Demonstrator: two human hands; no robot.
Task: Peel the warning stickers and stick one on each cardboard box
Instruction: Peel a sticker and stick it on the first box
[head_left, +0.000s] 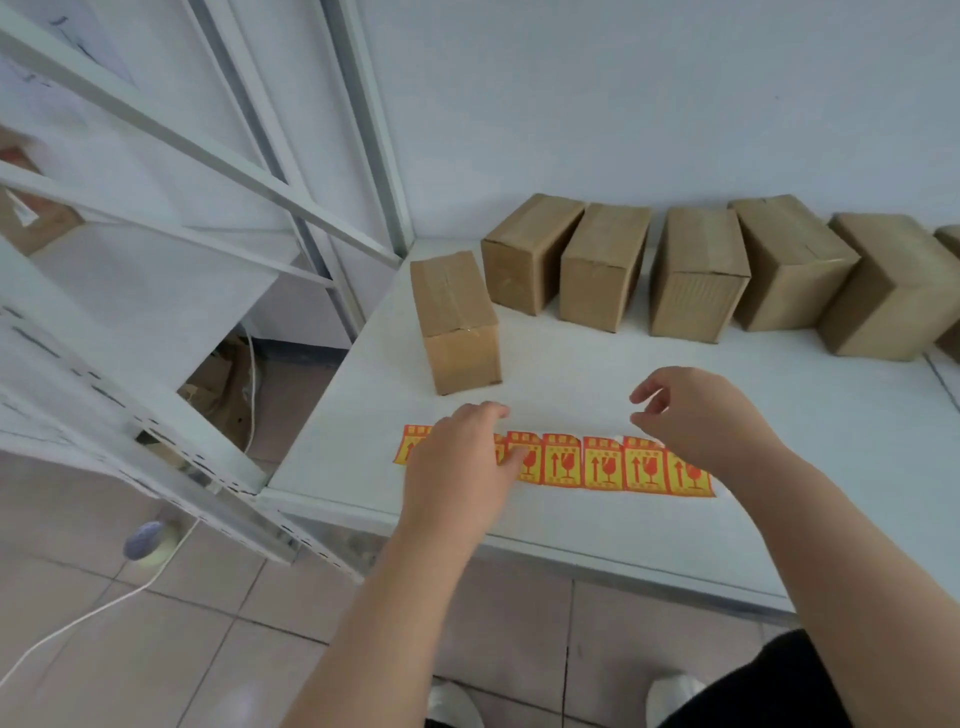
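Observation:
A strip of orange and yellow warning stickers (602, 463) lies flat near the front edge of the white table (571, 519). My left hand (460, 457) rests palm down on the strip's left part, fingers spread. My right hand (696, 415) hovers over the strip's right end, thumb and fingers curled and apart, holding nothing. One cardboard box (457, 322) stands alone just behind the strip. Several more cardboard boxes (696, 275) stand in a row along the back wall. No box shows a sticker.
A white metal shelf frame (156, 312) stands to the left of the table, with flattened cardboard on the floor beneath it. A white cable (78, 618) runs across the tiled floor. The white wall (675, 104) closes the back.

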